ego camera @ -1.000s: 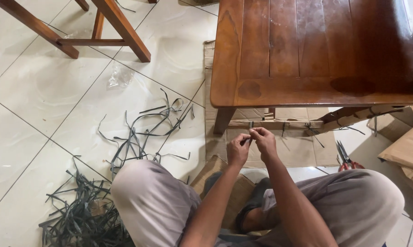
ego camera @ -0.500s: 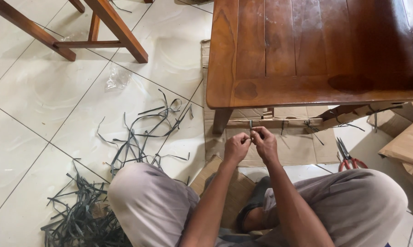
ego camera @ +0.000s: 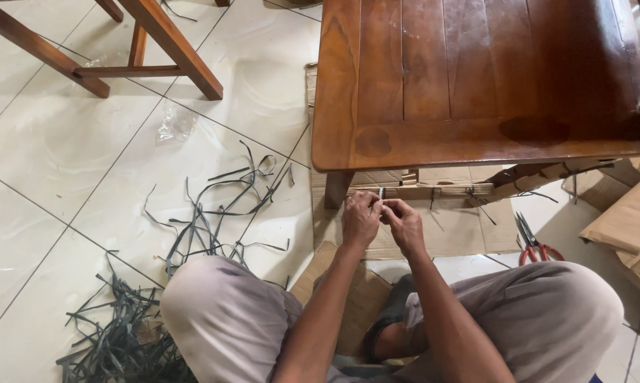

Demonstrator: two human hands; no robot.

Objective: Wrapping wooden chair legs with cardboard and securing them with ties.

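1. Squatting on the tiled floor (ego camera: pixel 43 184), the person is keeping both knees wide, so the forearms are passing between them with little room to swing sideways.
2. Just past the knees, the left hand (ego camera: pixel 360 218) and right hand (ego camera: pixel 405 223) are meeting fingertip to fingertip, both pinching a short dark strap (ego camera: pixel 381 201) that is rising toward the cardboard-wrapped rail (ego camera: pixel 419 191) under the wooden table (ego camera: pixel 476 71). Both hands are clenching on that strap; whether it is being tied or undone, I cannot tell.
3. Judging progress: one more dark tie (ego camera: pixel 476 195) is sitting further right on the same wrapped rail, and wrapping is also showing on the slanting brace (ego camera: pixel 540 176), so the job appears to be only partly through.
4. On the left, loose cut strips (ego camera: pixel 221 206) are lying across the tiles, and a denser heap of strips (ego camera: pixel 121 333) is sitting by the left knee; these suggest much strapping has already been handled.
5. On the right, red-handled scissors (ego camera: pixel 531 241) are lying on the flattened cardboard sheet (ego camera: pixel 462 230), well apart from the hands but within an arm's sweep.
6. Overhead, the table edge is overhanging the hands closely, limiting upward movement; the table leg (ego camera: pixel 336 188) is standing just left of the hands.
7. Farthest off, a chair frame (ego camera: pixel 157 50) is standing well apart.
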